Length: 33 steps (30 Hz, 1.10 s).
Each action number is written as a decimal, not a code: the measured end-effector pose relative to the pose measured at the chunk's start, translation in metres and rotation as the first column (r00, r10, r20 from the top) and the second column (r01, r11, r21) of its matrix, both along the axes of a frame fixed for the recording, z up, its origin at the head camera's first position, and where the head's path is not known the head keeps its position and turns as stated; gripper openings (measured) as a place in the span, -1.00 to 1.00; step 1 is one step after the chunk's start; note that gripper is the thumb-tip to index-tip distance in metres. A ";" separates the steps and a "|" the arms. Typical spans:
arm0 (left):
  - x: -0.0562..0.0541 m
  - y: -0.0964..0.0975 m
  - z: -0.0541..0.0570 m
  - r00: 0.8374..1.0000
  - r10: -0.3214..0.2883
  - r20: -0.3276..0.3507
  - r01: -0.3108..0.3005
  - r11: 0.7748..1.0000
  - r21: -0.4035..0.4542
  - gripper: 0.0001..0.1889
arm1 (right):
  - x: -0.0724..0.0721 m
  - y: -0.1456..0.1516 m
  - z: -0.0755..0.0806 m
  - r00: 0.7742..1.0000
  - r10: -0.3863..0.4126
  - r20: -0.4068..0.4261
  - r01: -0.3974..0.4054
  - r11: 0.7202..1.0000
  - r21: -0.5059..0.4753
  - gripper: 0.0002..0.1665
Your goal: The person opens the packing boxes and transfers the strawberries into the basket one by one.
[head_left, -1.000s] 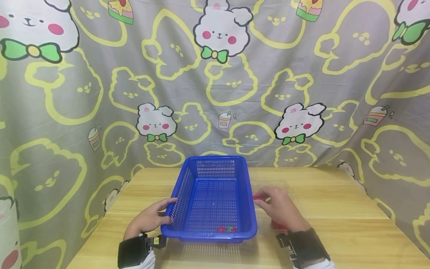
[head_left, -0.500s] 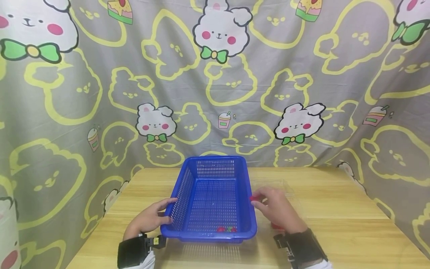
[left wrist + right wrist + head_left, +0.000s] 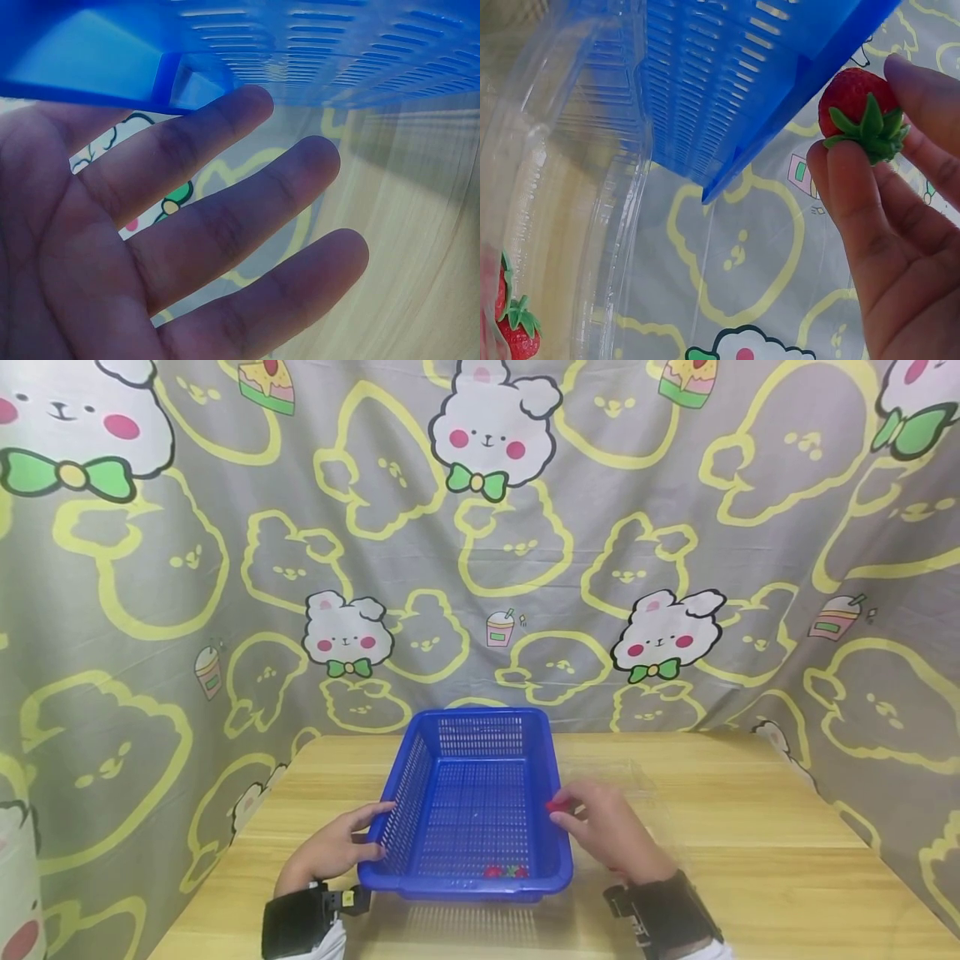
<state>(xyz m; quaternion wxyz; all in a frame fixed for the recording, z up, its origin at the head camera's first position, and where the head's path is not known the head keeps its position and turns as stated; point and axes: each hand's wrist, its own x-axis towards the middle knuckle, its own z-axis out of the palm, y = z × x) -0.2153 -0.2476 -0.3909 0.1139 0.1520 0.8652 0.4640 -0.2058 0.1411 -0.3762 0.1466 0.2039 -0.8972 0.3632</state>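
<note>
A blue plastic basket (image 3: 468, 885) stands on the table with small red strawberries (image 3: 492, 872) at its near right corner inside. My left hand (image 3: 330, 847) holds its left rim, thumb and index finger over the edge. The other fingers (image 3: 240, 210) stretch out below the rim in the left wrist view. Between thumb and fingertips, my right hand (image 3: 606, 827) pinches a red strawberry (image 3: 855, 101) by its green leafy end, over the basket's right rim. Right of the basket lies a clear plastic box (image 3: 622, 202), partly hidden by the right arm, with more strawberries (image 3: 519, 334) in it.
The wooden table (image 3: 757, 827) runs back to a grey curtain (image 3: 480, 552) printed with yellow outlines and white rabbits. The curtain also encloses both sides. The basket's raised right wall stands between the clear box and the basket's inside.
My right hand has moved left with the strawberry, from just outside the basket's right rim to over it. The left hand and the basket have stayed in place.
</note>
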 end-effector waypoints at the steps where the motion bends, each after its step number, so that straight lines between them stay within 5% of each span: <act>1: 0.000 0.000 0.000 1.000 0.000 0.002 0.000 1.000 0.001 -0.33 | 0.000 -0.001 0.000 1.000 0.002 0.002 -0.002 1.000 0.003 -0.86; 13: 0.001 0.001 0.001 1.000 0.006 -0.001 -0.006 1.000 -0.011 -0.32 | 0.000 -0.007 -0.006 0.994 0.097 -0.051 -0.097 0.995 0.000 -0.84; 33: 0.003 0.002 0.004 1.000 -0.003 -0.007 0.003 1.000 -0.006 -0.32 | -0.001 -0.018 -0.013 0.989 0.139 -0.056 -0.138 0.990 0.007 -0.86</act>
